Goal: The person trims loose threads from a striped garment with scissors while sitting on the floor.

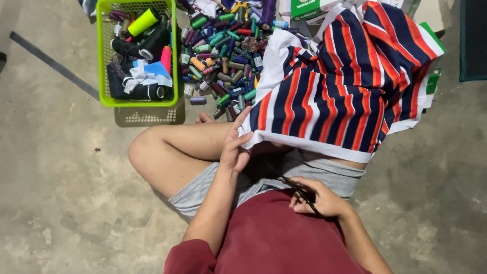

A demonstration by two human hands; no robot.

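I sit cross-legged on a concrete floor with a striped fabric [335, 86] in navy, orange and white draped over my right knee. My left hand [236, 147] pinches the fabric's lower left white edge. Held low against my lap, my right hand [317, 199] grips a pair of dark scissors [300, 190], blades pointing up-left toward the cloth's hem. The scissor handles are hidden inside my fingers.
A lime green plastic basket [104, 61] with large thread cones and cloth scraps stands at the upper left. Beside it lies a heap of several small coloured thread spools [223, 56]. Boxes [304, 9] sit behind the fabric. A dark mat [473, 40] lies at the far right.
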